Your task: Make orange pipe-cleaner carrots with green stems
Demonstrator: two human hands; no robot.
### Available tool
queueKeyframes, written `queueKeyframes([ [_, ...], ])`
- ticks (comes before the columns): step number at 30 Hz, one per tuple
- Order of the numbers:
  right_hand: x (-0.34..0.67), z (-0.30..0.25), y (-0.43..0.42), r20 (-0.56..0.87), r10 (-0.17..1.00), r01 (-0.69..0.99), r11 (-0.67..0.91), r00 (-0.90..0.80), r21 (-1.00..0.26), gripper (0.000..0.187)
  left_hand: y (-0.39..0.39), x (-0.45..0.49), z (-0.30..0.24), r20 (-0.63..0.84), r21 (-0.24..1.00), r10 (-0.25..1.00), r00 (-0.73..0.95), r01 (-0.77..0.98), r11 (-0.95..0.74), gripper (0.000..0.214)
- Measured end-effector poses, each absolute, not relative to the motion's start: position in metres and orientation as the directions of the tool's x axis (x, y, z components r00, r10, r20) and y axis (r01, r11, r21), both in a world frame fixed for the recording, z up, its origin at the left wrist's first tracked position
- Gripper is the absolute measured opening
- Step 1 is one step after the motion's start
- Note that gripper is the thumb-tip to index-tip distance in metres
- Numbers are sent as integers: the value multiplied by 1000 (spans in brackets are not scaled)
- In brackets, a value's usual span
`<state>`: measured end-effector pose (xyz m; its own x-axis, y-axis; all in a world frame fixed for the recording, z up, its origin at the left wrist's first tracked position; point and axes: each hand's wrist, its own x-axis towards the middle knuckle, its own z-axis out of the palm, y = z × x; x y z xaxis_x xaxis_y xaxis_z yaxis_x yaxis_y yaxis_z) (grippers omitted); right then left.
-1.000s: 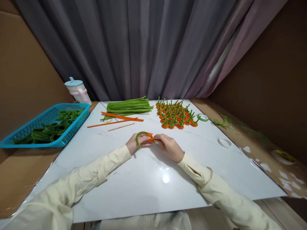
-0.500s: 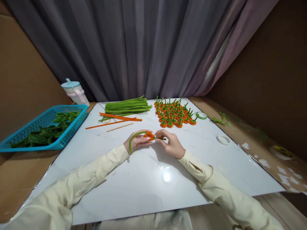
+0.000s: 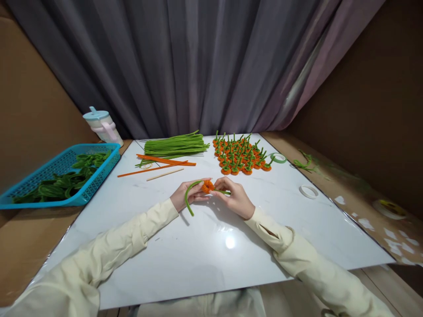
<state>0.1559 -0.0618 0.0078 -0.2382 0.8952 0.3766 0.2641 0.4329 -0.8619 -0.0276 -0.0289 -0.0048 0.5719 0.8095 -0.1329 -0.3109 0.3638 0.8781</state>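
Observation:
Between my hands, just above the white tabletop, is an orange pipe-cleaner flower [image 3: 208, 186]. My left hand [image 3: 185, 196] pinches it from the left side. A green pipe cleaner [image 3: 188, 203] curves out of that hand and hangs down over the wrist side. My right hand [image 3: 238, 199] is closed in a pinch on a green stem [image 3: 224, 192] at the flower's right side, its end poking out past the fingers. Beyond the hands stand finished-looking orange flowers [image 3: 243, 155] in rows, green stems pointing up.
A green pipe-cleaner bundle [image 3: 175, 145], orange pipe cleaners [image 3: 165, 161] and a wooden stick [image 3: 165, 175] lie at the back. Left is a blue basket [image 3: 95, 187] of green loops, with a cup [image 3: 105, 127] behind. Tape rolls [image 3: 308, 191] and paper scraps [image 3: 365, 224] are on the right.
The flower has turned in my fingers, and the curved green pipe cleaner has swung right, its free end now lower. Both hands stay in nearly the same place.

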Motion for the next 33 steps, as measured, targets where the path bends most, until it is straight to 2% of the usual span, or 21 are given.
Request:
queueKeyframes([
  [2, 154, 7, -61, 330, 920, 214, 373, -210, -903, 23, -29, -27, -6, -106, 892, 819, 564, -310, 329, 44],
  [5, 151, 8, -61, 198, 959, 47, 211, -203, -976, 28, -28, -27, -10, -28, 928, 850, 527, -302, 218, 39],
  [8, 147, 11, -63, 97, 972, -103, 76, -215, -992, 32, -27, -26, -14, 35, 948, 853, 520, -287, 136, 36],
  [13, 146, 18, -66, 20, 982, -206, -20, -188, -978, 37, -28, -26, -12, 31, 929, 831, 556, -324, 181, 36],
  [19, 146, 17, -65, 0, 986, -197, -34, -168, -980, 38, -29, -29, 0, -44, 868, 799, 600, -373, 328, 36],
  [27, 144, 13, -65, 21, 983, -121, -1, -183, -993, 34, -38, -21, 0, -67, 984, 894, 443, -120, 134, 31],
  [33, 154, 13, -57, -40, 970, -189, -88, -240, -978, 32, -34, -23, -4, -86, 984, 899, 429, -102, 143, 36],
])
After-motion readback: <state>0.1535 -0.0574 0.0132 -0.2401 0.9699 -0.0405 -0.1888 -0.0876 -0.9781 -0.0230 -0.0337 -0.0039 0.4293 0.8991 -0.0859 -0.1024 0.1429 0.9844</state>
